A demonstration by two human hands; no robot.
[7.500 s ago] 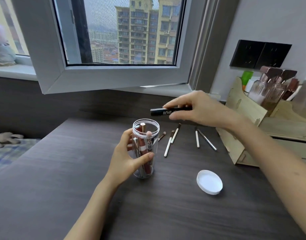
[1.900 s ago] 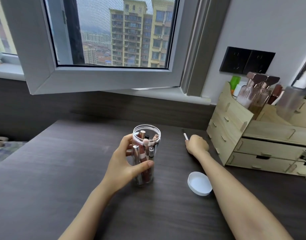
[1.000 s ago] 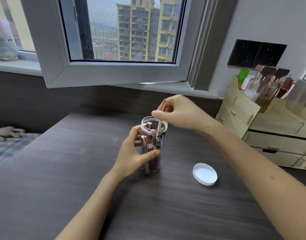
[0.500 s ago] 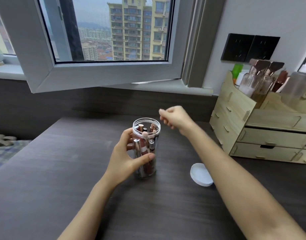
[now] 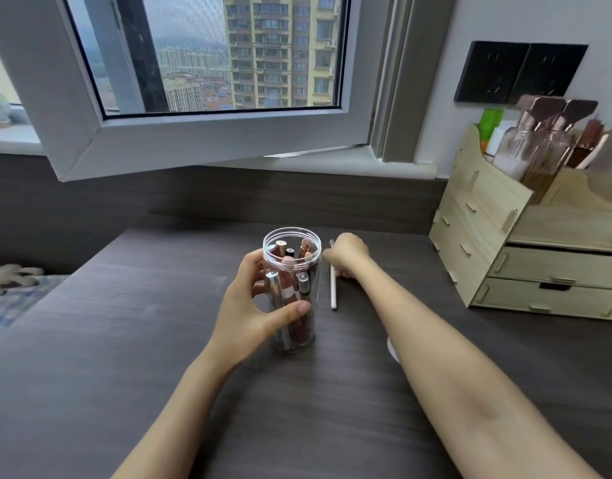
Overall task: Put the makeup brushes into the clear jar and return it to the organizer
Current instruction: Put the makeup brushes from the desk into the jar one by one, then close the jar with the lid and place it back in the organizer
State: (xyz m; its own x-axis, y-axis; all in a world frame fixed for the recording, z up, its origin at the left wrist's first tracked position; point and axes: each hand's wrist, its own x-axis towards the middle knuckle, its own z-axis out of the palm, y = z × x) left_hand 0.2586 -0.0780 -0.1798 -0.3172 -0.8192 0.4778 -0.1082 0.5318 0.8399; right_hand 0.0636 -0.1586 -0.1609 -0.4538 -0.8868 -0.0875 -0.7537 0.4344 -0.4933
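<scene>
The clear jar stands upright and lidless on the dark table, holding several brushes and makeup sticks. My left hand is wrapped around its left side, thumb across the front. My right hand, blurred, is low over the table just right of the jar, at the far end of a white-handled brush that lies on the tabletop. Whether its fingers grip the brush is unclear. The wooden organizer stands at the right.
The jar's white lid is mostly hidden under my right forearm. The organizer's top holds bottles and large brushes. An open window sash juts over the table's back edge. A bed lies to the left.
My right hand dropped a brush into the jar, pulled back above the rim, and has now gone down to the white-handled brush on the table. The left hand kept holding the jar.
</scene>
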